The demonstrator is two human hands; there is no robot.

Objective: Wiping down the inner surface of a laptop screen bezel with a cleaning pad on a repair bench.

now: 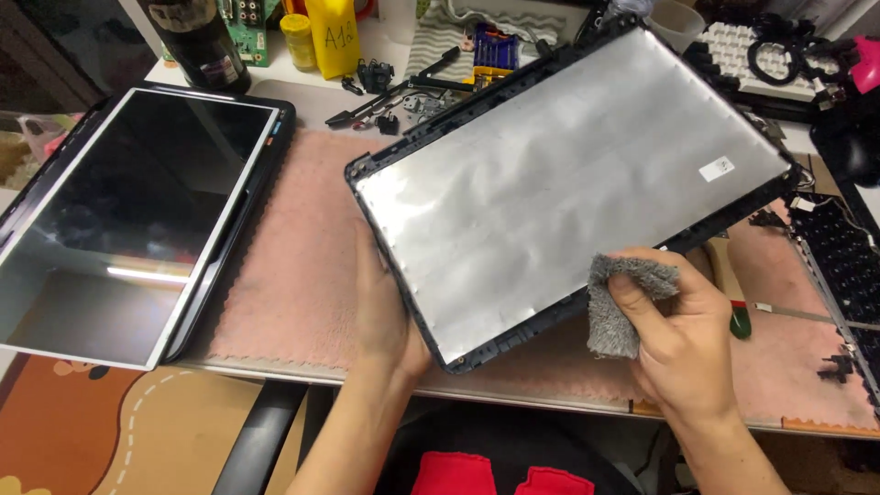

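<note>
The laptop lid back cover (568,183) lies inner side up, its foil-lined face a dull silver inside a black plastic rim, tilted so that its long axis runs from the near-left corner up toward the far right of the desk. It rests on a pink fleecy mat (293,275). The left hand (383,307) cups the cover's near-left edge, fingers curled under the rim and thumb along it, steadying it. The right hand (678,335) is closed around a grey microfibre cloth (619,302), pinched between thumb and fingers, and sits at the cover's near edge, so the foil face lies up and away from those fingers (the right hand is the nearer to its middle). Left of the cover, well apart, a detached display panel (128,220) lies glass up in its black bezel. At the far edge stand a yellow bottle (332,37), hinge brackets and small black parts (385,96). A green-handled screwdriver (733,298) lies just beside the right hand, and a keyboard (848,266) at the right edge.
</note>
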